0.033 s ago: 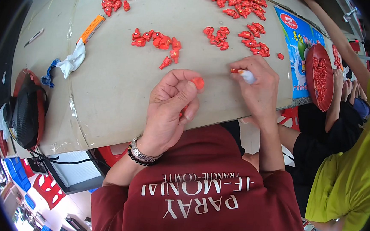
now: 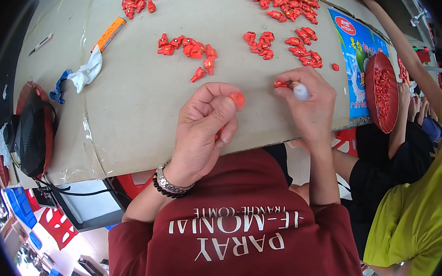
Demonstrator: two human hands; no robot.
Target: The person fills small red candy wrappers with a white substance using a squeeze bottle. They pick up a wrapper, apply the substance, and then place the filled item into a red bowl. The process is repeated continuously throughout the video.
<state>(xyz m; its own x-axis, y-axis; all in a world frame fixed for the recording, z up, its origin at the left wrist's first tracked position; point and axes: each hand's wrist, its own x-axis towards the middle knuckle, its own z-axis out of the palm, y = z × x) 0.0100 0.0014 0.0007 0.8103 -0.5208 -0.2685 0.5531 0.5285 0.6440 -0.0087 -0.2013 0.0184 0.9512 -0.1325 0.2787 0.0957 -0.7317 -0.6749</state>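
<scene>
My left hand (image 2: 201, 129) pinches a small round red piece (image 2: 237, 99) between thumb and forefinger, above the near part of the table. Another bit of red shows in its curled fingers. To the right, my right hand (image 2: 310, 100) is closed round a small white, rounded bottle-like thing (image 2: 301, 92). A small red piece (image 2: 281, 84) is at the tips of its thumb and forefinger. The two hands are apart. Beyond them lie a loose cluster of red figure-like parts (image 2: 194, 50) and two smaller clusters, one of them here (image 2: 302, 45).
Bigger heaps of red parts (image 2: 286, 4) lie at the far side. An orange box (image 2: 110, 34), white cloth (image 2: 87, 72) and pen (image 2: 41, 44) are at left. At right are a blue printed sheet (image 2: 346, 65), a red dish (image 2: 373, 77) of small red bits, and a co-worker in yellow (image 2: 409, 228).
My right hand has turned slightly, and the white bottle-like thing has shifted a little right with it. The red piece at its fingertips has moved slightly left. My left hand stays put.
</scene>
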